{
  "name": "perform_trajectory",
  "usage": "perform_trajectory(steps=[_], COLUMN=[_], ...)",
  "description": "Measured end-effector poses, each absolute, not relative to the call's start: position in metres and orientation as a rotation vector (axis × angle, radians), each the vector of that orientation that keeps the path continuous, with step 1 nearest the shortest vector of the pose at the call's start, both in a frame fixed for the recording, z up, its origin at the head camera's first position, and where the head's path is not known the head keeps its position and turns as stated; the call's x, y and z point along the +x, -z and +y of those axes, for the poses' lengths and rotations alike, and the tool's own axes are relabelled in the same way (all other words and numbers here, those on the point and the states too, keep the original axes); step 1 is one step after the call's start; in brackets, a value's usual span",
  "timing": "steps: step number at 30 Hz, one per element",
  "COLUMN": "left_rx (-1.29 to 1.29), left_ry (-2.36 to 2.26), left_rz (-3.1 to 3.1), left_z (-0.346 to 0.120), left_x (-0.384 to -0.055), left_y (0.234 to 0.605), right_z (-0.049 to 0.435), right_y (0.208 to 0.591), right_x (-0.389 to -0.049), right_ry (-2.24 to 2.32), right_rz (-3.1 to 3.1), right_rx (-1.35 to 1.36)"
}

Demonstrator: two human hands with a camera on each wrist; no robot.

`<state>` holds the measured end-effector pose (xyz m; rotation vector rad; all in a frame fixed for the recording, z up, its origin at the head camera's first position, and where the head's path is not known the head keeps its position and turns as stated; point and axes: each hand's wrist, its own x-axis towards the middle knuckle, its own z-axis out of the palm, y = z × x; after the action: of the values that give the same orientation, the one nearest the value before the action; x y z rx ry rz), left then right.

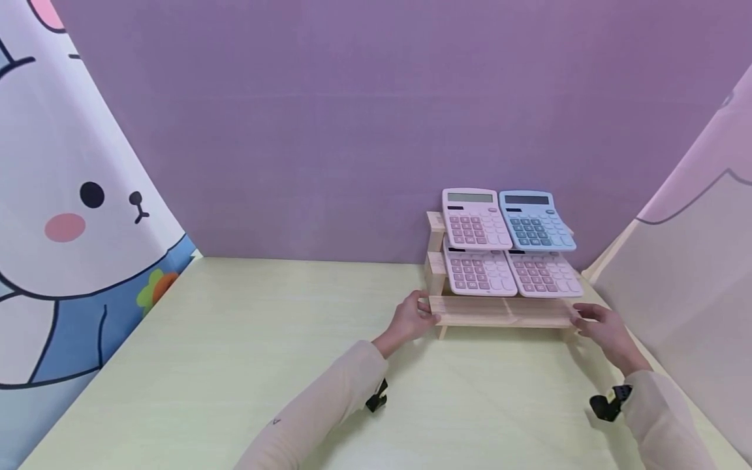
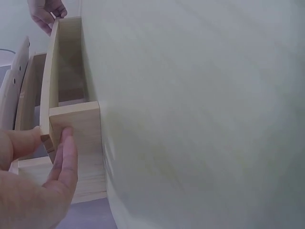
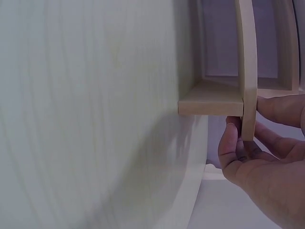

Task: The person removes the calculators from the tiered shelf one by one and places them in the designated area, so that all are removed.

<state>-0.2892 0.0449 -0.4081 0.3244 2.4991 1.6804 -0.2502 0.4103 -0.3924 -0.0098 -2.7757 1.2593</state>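
Note:
A tiered wooden display stand (image 1: 487, 313) stands against the purple backdrop. Its lowest board has my left hand (image 1: 409, 318) at the left end and my right hand (image 1: 608, 333) at the right end. In the left wrist view, thumb and fingers (image 2: 68, 160) pinch that board's end, fingertips against the side leg. Thumb above and fingers below, the right hand (image 3: 269, 162) grips the opposite end. On the upper step lean a pink calculator (image 1: 478, 225) and a blue calculator (image 1: 537, 222). Two more pink calculators lean on the middle step, their tops hidden behind the upper ones.
The pale wood-grain table (image 1: 235, 365) stretches left and forward of the stand. A purple backdrop (image 1: 317, 130) rises behind it. Cartoon-printed cloth (image 1: 70, 274) hangs at left, and a pale cloth wall (image 1: 693, 274) stands close by the right hand.

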Motion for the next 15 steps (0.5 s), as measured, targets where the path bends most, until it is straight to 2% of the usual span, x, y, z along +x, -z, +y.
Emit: perform_trajectory(steps=[15], left_rx=[0.230], left_ry=[-1.681], left_rz=[2.490], left_z=[0.0489], left_x=[-0.2866], left_y=[0.4040], right_z=[0.4139], right_y=[0.3928], right_x=[-0.2509], right_ry=[-1.282], right_rz=[-2.774], right_rx=[0.010])
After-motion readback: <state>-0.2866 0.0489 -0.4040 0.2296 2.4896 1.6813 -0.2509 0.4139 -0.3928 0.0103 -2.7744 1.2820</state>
